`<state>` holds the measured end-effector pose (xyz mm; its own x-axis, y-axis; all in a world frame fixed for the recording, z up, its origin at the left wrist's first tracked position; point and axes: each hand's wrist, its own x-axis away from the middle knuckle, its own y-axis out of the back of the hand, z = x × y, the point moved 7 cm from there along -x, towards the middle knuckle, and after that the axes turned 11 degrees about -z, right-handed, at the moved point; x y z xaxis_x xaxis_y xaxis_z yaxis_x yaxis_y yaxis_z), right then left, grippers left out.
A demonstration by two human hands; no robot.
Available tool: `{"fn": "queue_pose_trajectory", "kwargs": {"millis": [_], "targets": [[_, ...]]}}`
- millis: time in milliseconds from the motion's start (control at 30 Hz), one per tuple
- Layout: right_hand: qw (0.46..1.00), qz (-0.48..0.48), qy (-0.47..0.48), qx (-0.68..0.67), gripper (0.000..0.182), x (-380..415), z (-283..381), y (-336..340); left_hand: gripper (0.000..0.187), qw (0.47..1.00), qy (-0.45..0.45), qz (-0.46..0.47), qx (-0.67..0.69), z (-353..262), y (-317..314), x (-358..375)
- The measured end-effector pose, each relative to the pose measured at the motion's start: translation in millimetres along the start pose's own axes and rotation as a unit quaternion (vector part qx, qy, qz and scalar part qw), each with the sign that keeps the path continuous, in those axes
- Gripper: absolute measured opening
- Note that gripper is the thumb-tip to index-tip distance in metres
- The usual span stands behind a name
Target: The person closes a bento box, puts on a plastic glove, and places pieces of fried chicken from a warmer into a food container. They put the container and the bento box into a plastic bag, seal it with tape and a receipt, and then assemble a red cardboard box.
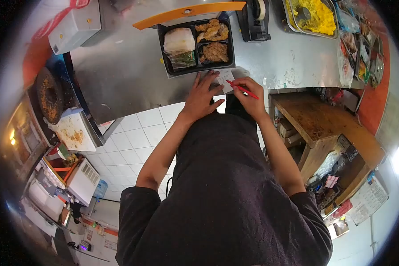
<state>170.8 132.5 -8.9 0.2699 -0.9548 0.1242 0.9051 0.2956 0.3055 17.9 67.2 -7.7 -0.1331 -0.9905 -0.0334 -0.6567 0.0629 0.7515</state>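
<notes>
A red pen [246, 90] is in my right hand [251, 98], its tip over a small white slip of paper [226, 79] at the front edge of the metal counter. My left hand [201, 96] lies with spread fingers at the left side of the slip. Just beyond both hands is a black compartment box [197, 68], open. It holds two pieces of fried food [213, 52] on the right, and a pale wrapped item [179, 40] with flat packets below it on the left. An orange strip [188, 12] stands along the box's far side.
A black tape dispenser [253, 22] stands right of the box, and a metal tray of yellow food [317, 17] is farther right. A white box [76, 29] sits at the back left. A wooden shelf unit [319, 119] stands below the counter at right.
</notes>
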Motion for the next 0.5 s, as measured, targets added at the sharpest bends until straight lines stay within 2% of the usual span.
{"fn": "queue_pose_trajectory", "kwargs": {"millis": [67,100,167,300,367,500], "targets": [[0.999,-0.007,0.028,-0.014,0.012,-8,5,-23,0.043,1.000,0.009,0.003,-0.011,11,14,4],[0.999,-0.012,0.026,0.033,0.012,-3,1,24,0.043,0.999,-0.003,-0.011,0.033,-21,-19,-9],[0.997,0.019,0.070,0.026,0.013,-3,4,7,0.042,1.000,-0.007,-0.021,0.012,-15,-9,-4],[0.998,-0.001,0.052,0.038,0.014,-2,3,7,0.041,1.000,-0.009,-0.027,0.002,-12,-2,-1],[0.992,0.042,0.113,0.042,0.013,2,13,3,0.040,1.000,-0.003,-0.022,0.012,-13,-3,0],[0.998,0.013,0.062,0.027,0.012,0,2,8,0.039,0.999,-0.009,-0.031,0.014,-12,-2,3]]}}
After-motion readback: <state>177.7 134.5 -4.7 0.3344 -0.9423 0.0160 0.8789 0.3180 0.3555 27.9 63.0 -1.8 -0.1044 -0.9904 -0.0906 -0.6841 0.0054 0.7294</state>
